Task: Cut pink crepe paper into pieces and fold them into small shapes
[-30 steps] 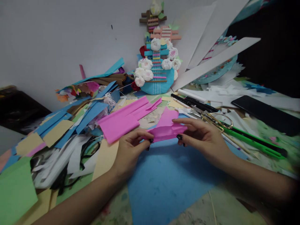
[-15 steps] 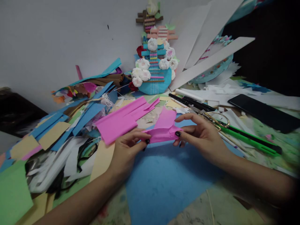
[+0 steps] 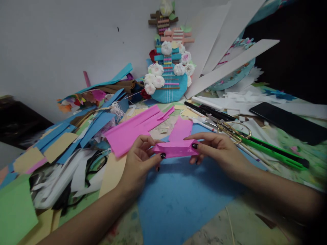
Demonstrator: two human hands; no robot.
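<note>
A small folded strip of pink crepe paper (image 3: 176, 149) is stretched between both hands, just above a blue sheet (image 3: 178, 200). My left hand (image 3: 141, 156) pinches its left end between thumb and fingers. At the right end, the thumb of my right hand (image 3: 217, 148) presses on the paper, its index finger reaching along the upper edge. Behind the strip lies a flat pink piece (image 3: 181, 129); whether the two are joined I cannot tell. A larger folded pink sheet (image 3: 130, 131) rests to the left, close to my left hand.
Gold-handled scissors (image 3: 236, 131), black pens (image 3: 217, 112), a green cutter (image 3: 278, 151) and a black phone (image 3: 288, 120) lie on the right. Paper scraps (image 3: 58, 146) pile up on the left. A blue paper lute with white flowers (image 3: 168, 88) stands against the wall.
The pink strip has gone from loosely crumpled to a straighter, narrower fold. My right index finger has come down onto its upper edge, and my left fingers have curled up more.
</note>
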